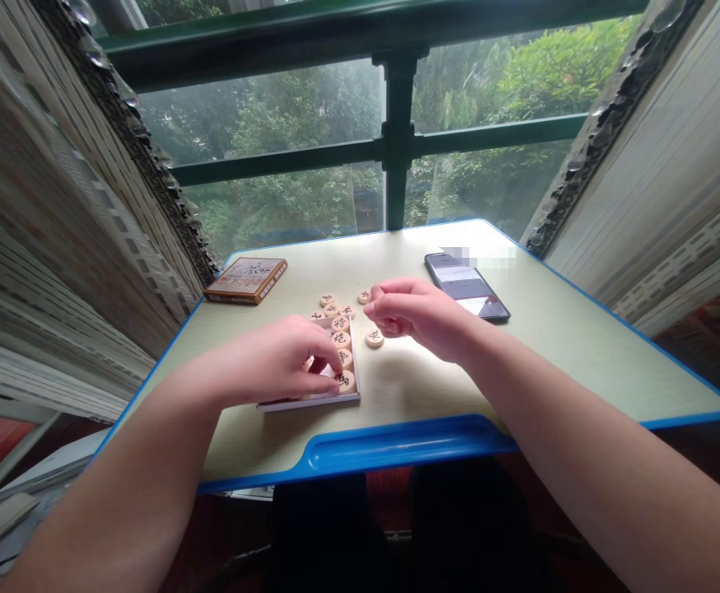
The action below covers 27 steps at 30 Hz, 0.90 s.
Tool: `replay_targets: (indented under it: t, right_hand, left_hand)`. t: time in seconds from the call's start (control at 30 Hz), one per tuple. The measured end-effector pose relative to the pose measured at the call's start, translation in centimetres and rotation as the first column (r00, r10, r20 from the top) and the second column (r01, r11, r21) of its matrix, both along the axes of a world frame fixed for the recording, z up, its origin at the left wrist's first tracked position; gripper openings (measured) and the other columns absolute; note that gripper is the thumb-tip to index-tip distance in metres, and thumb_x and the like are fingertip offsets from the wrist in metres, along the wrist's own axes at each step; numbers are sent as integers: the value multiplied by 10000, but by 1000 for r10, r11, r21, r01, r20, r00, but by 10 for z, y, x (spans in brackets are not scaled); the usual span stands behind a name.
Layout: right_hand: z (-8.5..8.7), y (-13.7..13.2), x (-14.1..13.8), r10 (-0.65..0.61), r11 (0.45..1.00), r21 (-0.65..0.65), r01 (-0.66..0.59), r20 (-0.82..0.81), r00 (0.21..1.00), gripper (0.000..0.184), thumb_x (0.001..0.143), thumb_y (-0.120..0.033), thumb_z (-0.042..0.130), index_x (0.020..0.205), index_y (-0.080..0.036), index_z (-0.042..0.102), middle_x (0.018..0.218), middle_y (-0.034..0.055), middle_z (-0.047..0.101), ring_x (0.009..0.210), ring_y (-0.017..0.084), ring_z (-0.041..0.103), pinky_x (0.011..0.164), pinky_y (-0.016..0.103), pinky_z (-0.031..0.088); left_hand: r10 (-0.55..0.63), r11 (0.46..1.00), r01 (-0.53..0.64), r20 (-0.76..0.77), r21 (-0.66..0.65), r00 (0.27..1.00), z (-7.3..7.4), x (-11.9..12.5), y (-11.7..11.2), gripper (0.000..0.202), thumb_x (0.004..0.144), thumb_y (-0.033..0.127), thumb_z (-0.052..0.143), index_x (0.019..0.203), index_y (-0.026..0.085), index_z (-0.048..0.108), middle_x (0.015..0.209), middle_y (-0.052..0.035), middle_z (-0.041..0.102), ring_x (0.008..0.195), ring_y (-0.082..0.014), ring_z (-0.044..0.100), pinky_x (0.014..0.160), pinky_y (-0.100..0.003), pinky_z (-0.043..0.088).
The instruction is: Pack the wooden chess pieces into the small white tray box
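Round wooden chess pieces [340, 324] with characters lie on a small desk [558, 346], some in a shallow white tray [310, 402], some loose beyond it. My left hand [289, 358] rests over the tray, fingers curled down onto the pieces in it. My right hand [418, 317] hovers just right of the tray, fingers pinched together near a loose piece [374, 337]; what the pinch holds is hidden.
The desk has a blue rim with a groove [397, 445] along its near edge. A brown box lid [246, 279] lies at the far left, a black phone [466, 286] at the far right. A window with green bars stands behind.
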State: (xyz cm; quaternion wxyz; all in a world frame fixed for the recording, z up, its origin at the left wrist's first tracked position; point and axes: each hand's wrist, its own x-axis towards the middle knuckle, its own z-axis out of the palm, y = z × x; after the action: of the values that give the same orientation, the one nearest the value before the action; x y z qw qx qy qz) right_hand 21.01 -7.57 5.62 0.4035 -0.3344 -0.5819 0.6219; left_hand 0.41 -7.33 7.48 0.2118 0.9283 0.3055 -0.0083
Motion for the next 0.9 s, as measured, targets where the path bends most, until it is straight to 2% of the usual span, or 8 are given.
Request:
replay_targets:
  t: [0.2,0.47,0.7,0.9]
  right_hand:
    - [1,-1,-1,8,1000,3,-8,3,1000,269,684,-188,603,494,-179,413,464,-63,364,460,61,312,461,226,208]
    - [-1,3,2,-22,1000,-7,22,3,1000,282,685,-211,614,506,-182,398,476,-67,344,463,61,302,458,230,187]
    - [-4,14,8,-142,990,-10,141,-104,984,314,682,-220,651,519,-181,385,517,-59,355,473,58,302,465,233,193]
    - [-11,31,21,-317,948,-102,303,-189,929,378,695,-381,700,583,-188,395,575,-55,388,488,62,297,461,220,230]
  left_hand:
    - [-30,999,30,42,-11,999,-1,2,-1,176,814,250,546,852,190,707,739,-7,655,658,-102,551,606,-193,384]
    - [-15,1000,14,36,13,999,-1,-2,1,140,805,250,567,802,186,691,733,2,645,651,-98,542,595,-191,375]
    - [11,1000,-11,10,3,1000,-3,1,2,134,785,277,604,724,176,667,688,7,629,639,-100,539,590,-192,377]
    - [48,996,-44,50,-81,998,-2,-6,11,188,773,344,610,721,171,663,699,-3,634,646,-112,548,585,-201,392]
